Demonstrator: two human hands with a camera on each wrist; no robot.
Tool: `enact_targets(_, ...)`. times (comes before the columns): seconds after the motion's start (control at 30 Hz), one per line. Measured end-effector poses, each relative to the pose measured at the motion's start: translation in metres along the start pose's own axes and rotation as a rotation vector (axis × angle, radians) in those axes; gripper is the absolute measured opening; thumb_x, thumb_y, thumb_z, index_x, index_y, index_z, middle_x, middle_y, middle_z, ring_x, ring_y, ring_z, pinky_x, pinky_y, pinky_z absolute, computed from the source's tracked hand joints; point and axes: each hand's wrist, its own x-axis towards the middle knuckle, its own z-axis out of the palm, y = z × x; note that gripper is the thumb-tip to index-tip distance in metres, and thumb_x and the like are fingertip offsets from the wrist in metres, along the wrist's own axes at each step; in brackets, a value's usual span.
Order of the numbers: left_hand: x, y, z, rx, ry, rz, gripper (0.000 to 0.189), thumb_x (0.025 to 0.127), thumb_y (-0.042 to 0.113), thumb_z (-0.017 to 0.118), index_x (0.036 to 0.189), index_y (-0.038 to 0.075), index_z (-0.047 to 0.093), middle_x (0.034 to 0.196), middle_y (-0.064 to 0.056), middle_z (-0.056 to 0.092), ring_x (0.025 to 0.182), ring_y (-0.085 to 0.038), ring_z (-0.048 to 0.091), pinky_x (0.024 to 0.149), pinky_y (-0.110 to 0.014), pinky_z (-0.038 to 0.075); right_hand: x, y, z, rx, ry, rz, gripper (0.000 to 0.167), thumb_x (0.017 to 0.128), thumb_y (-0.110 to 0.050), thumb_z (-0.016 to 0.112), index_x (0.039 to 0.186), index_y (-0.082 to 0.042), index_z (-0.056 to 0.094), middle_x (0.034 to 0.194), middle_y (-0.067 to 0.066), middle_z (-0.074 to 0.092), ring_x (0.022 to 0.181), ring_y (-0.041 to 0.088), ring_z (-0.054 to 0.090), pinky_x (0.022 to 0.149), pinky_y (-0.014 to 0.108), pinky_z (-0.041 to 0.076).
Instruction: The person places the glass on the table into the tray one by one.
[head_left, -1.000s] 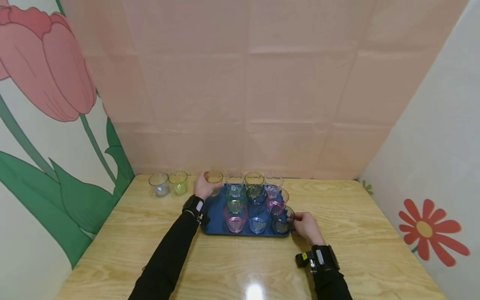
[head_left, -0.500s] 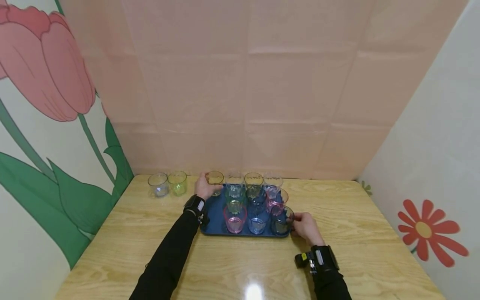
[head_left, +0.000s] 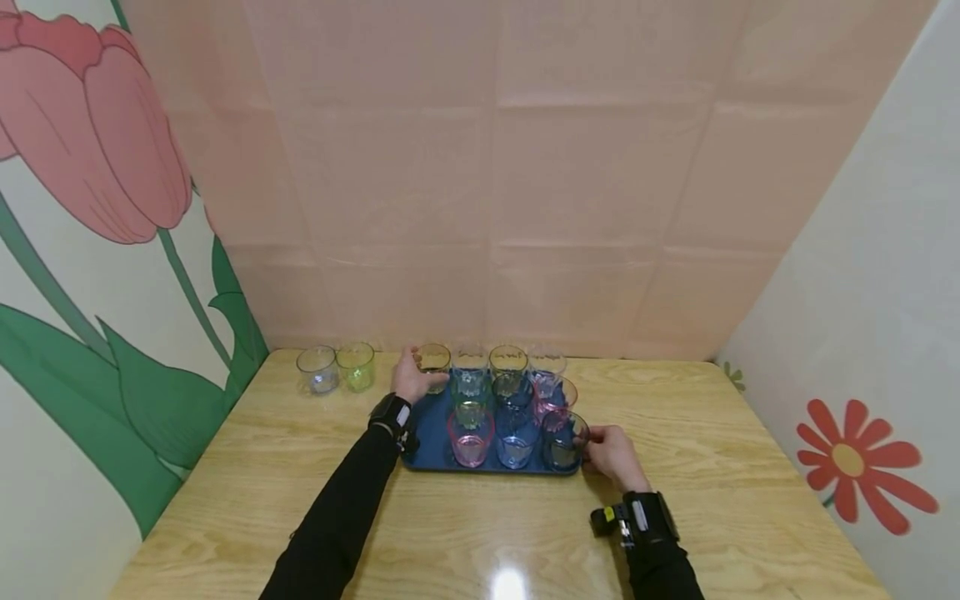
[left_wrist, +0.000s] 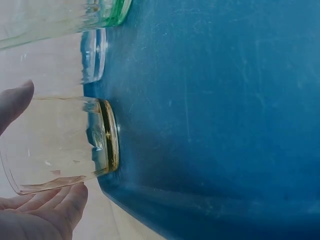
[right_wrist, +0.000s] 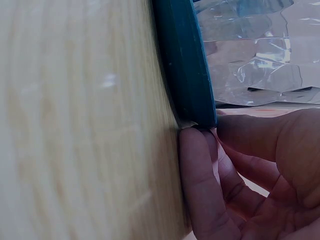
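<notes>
My left hand (head_left: 411,380) holds an amber-tinted glass (head_left: 434,358) upright at the tray's back left corner. In the left wrist view, thumb and fingers lie on either side of this amber glass (left_wrist: 60,145), whose base is at the blue surface. My right hand (head_left: 613,454) pinches the near right corner of the blue tray (head_left: 431,446); the right wrist view has thumb and fingers on the tray's rim (right_wrist: 192,75). Several coloured glasses stand on the tray, among them a pink one (head_left: 471,450), a blue one (head_left: 515,450) and a dark grey one (head_left: 561,450).
Left of the tray, a pale bluish glass (head_left: 319,371) and a yellow-green glass (head_left: 356,367) stand on the wooden table (head_left: 420,533). A pinkish wall covering (head_left: 487,208) rises at the table's back edge, with painted panels at both sides.
The left hand and the amber glass have shifted slightly to the right. My right hand stays at the tray's corner, and the other glasses have not visibly moved.
</notes>
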Motion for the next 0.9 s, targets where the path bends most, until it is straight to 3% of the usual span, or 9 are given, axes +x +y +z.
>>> enact_targets(0.17,-0.002,-0.001,-0.001,0.015,-0.003,0.033,0.103,0.079,0.003,0.091,0.161,-0.009,0.029,0.153,-0.038,0.051,0.142,-0.053,0.052,0.116,-0.06,0.047,0.001,0.001,0.001,-0.007,-0.004,-0.008,0.026,0.1,0.004,0.057,0.121,0.01,0.072,0.106,0.019,0.073,0.086,0.02,0.067,0.066,0.033,0.063)
enact_targets(0.33,-0.002,-0.004,-0.006,0.076,-0.013,0.11,0.097,0.072,-0.008,0.085,0.155,-0.013,0.034,0.148,-0.038,0.054,0.139,-0.053,0.054,0.118,-0.06,0.045,0.002,0.002,0.001,-0.01,-0.002,-0.018,0.027,0.098,0.005,0.057,0.119,0.01,0.073,0.103,0.019,0.074,0.084,0.02,0.068,0.065,0.032,0.062)
enact_targets(0.53,-0.004,-0.003,-0.019,0.058,0.031,0.105,0.088,0.08,-0.015,0.074,0.158,-0.011,0.034,0.152,-0.037,0.051,0.141,-0.052,0.051,0.114,-0.06,0.048,0.001,0.001,-0.001,-0.017,-0.016,0.001,0.028,0.099,0.004,0.056,0.121,0.01,0.072,0.106,0.02,0.073,0.087,0.022,0.068,0.067,0.033,0.062)
enact_targets(0.67,-0.005,-0.001,-0.028,-0.008,0.064,0.098,0.079,0.084,-0.016,0.068,0.156,-0.011,0.039,0.15,-0.036,0.052,0.14,-0.052,0.052,0.112,-0.06,0.05,0.001,0.001,-0.002,-0.024,-0.029,0.014,0.028,0.1,0.003,0.055,0.122,0.009,0.071,0.109,0.02,0.073,0.09,0.024,0.068,0.068,0.033,0.061)
enact_targets(0.9,-0.009,0.0,-0.043,-0.002,0.144,0.135,0.058,0.091,-0.008,0.071,0.146,-0.012,0.054,0.141,-0.034,0.062,0.13,-0.049,0.06,0.111,-0.058,0.05,0.002,0.001,-0.001,-0.024,-0.019,0.002,0.027,0.098,0.004,0.054,0.117,0.008,0.072,0.106,0.018,0.073,0.088,0.023,0.067,0.066,0.031,0.06)
